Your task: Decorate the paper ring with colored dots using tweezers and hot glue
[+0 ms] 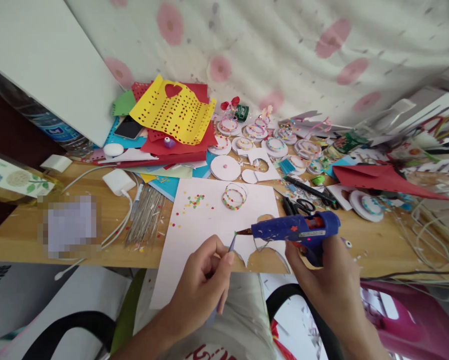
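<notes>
My left hand (205,277) is closed on slim lavender tweezers (232,243), their tip pointing up with a tiny green paper dot (235,233) at the end. My right hand (324,275) grips a blue hot glue gun (295,228), whose nozzle points left and meets or nearly meets the green dot. Beneath both lies a white paper sheet (194,235). On it rest a small wire ring (234,196) dotted with coloured bits, loose green, red and yellow dots (196,201), and a cut-out white card (247,247) partly hidden by the glue gun.
Several decorated round pieces (275,145) crowd the back. Left of them sits punched yellow paper (175,110) over red sheets. Thin metal sticks (145,215), a white charger (119,181) and its cable lie left. Black scissors (303,205) and red paper (382,180) are right.
</notes>
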